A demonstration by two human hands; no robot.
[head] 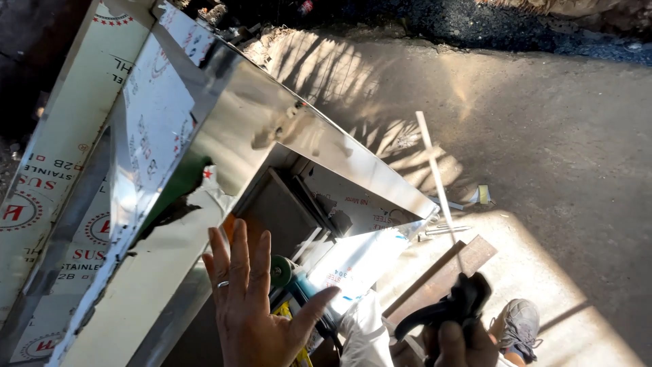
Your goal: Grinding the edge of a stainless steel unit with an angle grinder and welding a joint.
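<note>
Presently my left hand [248, 309] is raised flat against the underside of a large stainless steel housing [272, 136], fingers spread wide, the grip holding nothing; a ring shows on one finger. The housing is tilted, its polished face reflecting light, and its left panels still carry white protective film [153, 115] with red printing. Where the film is torn back, bare mirror-like metal shows. Just beside my thumb sits a tool with a green knob [280, 270] and a blue body, with a yellow part below it; I cannot tell what kind of tool it is.

My right hand [456, 343], at the bottom edge of the view, has its grip closed around a black handled tool [451, 306], fingers wrapped over the handle. Its working end is not clear to me.

On the concrete floor [557, 149] beyond the housing lie a long thin pale strip [435, 170] and a flat rusty metal bar [441, 275]. A grey shoe [519, 326] stands on the floor just beside my right hand. Sunlight and leaf shadows fall across the floor near the housing's far corner.
</note>
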